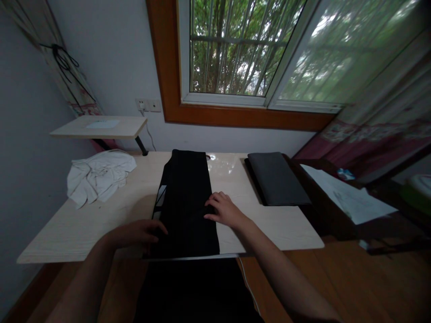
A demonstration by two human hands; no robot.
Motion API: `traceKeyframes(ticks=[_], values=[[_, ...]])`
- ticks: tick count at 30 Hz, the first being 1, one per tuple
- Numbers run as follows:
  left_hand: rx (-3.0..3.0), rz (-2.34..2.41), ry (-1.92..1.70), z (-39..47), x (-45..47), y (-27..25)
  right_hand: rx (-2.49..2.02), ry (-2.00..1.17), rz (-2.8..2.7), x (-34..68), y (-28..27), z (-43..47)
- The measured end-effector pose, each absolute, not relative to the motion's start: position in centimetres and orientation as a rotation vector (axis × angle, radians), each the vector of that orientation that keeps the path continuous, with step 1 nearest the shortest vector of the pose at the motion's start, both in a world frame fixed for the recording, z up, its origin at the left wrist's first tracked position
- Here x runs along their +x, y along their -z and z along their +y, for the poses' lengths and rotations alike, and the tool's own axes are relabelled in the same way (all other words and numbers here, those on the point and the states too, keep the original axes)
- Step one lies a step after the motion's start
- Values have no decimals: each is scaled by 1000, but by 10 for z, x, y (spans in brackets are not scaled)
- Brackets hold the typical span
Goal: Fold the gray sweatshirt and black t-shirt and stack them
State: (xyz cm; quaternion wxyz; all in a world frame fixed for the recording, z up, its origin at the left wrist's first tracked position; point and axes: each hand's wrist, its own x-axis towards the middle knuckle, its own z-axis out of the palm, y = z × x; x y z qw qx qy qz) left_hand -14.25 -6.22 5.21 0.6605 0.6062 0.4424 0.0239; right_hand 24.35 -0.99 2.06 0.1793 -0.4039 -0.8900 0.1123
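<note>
A long, flat piece of black fabric, folded into a rough rectangle, lies on the pale wood-grain tabletop, running from the near edge back toward the wall. The left hand is at its near left edge, palm down, with the fingers loosely bent over the fabric; whether they pinch it cannot be told. The right hand rests at the right edge, its fingers parted and laid lightly on the fabric, with the thumb set apart from them. Small whitish patches show along the fabric's left edge, just beyond the left hand. To the right, apart from the fabric, lies a dark grey, flat, rectangular case. A crumpled white cloth sits at the far left of the tabletop, near a raised pale wooden shelf on black legs, which carries a sheet of white paper. Farther right, a large white sheet lies on a dark surface. Behind everything is a sliding window with white frames and orange-brown wooden trim.
</note>
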Motion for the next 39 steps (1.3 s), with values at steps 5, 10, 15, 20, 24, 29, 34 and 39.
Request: traceKeyframes(ticks=[5, 10, 15, 20, 24, 29, 34, 39], values=[[1397, 1012, 25, -61, -140, -64, -1184, -322, -2496, 246, -23, -12], [1485, 1199, -190, -45, -134, -63, -1158, -325, -2513, 247, -24, -10], [1536, 1374, -494, -17, -121, -33, -1147, -281, -2510, 249, -28, -10], [1600, 1226, -381, -16, -114, -34, -1119, -284, -2510, 258, -32, -10], [1633, 1090, -223, -24, -118, -48, -1039, -337, -2552, 263, -34, -14], [1595, 1168, -257, -6, -126, -47, -998, -396, -2533, 254, -32, -15], [1629, 1442, -679, 52, -127, -33, -916, -356, -2535, 227, -25, -4], [1688, 1662, -785, 110, -121, -22, -879, -309, -2630, 188, -31, 9]])
